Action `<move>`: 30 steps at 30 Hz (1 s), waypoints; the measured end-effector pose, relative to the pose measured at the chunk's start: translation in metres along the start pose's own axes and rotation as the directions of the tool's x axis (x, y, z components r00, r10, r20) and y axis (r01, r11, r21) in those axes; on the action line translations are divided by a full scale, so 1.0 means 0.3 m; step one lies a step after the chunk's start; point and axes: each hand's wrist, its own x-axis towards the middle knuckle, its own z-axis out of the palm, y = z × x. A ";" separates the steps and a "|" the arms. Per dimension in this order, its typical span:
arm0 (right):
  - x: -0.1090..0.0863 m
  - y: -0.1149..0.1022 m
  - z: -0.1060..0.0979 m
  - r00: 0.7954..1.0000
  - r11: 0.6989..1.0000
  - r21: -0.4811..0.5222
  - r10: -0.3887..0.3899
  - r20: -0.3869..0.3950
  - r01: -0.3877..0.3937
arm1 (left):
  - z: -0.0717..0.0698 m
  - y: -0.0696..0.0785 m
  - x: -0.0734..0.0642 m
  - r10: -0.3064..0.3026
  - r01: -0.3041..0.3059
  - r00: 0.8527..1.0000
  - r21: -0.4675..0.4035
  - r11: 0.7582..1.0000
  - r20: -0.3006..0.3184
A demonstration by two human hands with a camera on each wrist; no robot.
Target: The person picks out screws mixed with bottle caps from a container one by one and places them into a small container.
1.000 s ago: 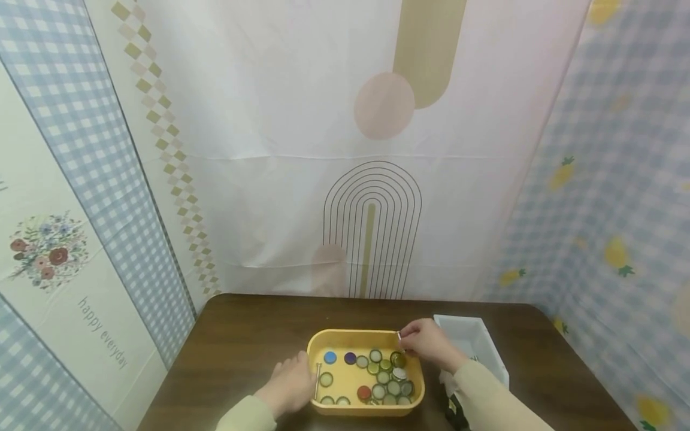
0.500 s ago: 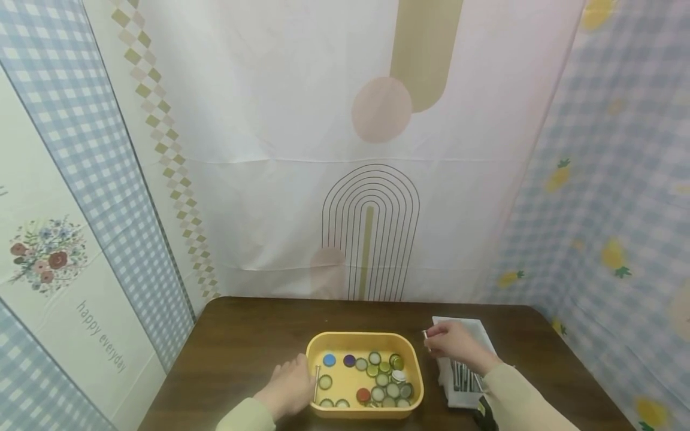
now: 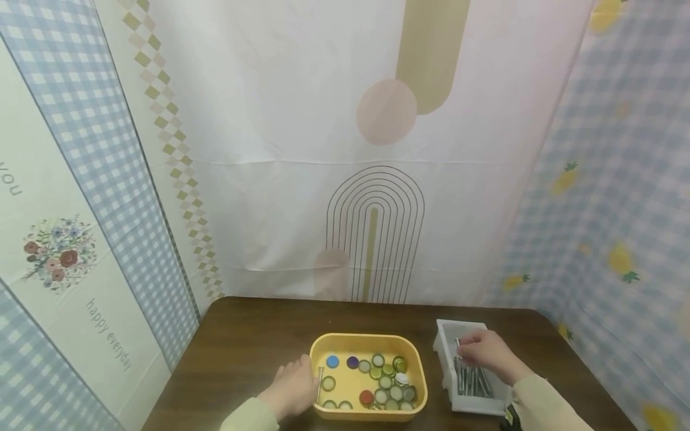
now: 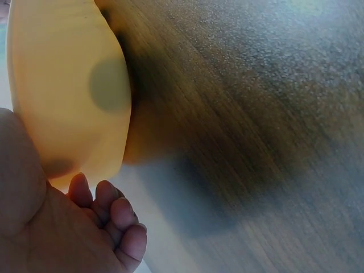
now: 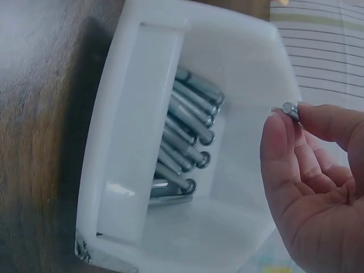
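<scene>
My left hand (image 3: 291, 386) holds the left wall of a yellow tub (image 3: 385, 414), thumb at the rim and fingers curled against the outside in the left wrist view. Inside the tub lie several bottle caps (image 3: 381, 396), mostly upturned, with blue, purple and red ones among them. A long thin bolt (image 3: 320, 383) leans along the tub's left wall, beside that hand. My right hand (image 3: 487, 353) pinches a silver bolt (image 5: 290, 110) by thumb and forefinger, above a white bin (image 3: 444, 359). Several similar bolts (image 5: 190, 119) lie together in the bin.
Both containers stand on a dark brown wooden table (image 3: 253, 329), the bin to the right of the tub with a gap between. A patterned white curtain (image 3: 269, 227) hangs behind the table, with blue checked cloth (image 3: 593, 209) at the right.
My right hand has carried the bolt rightward from the tub's far right corner to over the white bin. The bin, earlier mostly covered by the arm, shows its bolts. The left hand stays put.
</scene>
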 end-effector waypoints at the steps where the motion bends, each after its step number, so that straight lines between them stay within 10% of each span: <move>1: 0.002 0.006 -0.002 1.000 1.000 -0.004 0.013 -0.003 -0.013 | 0.002 -0.001 0.001 0.002 -0.002 1.000 0.004 1.000 -0.002; 30: 0.006 0.017 -0.024 0.994 0.994 -0.002 0.106 0.023 -0.106 | 0.009 -0.012 0.003 0.007 -0.007 1.000 0.026 1.000 -0.009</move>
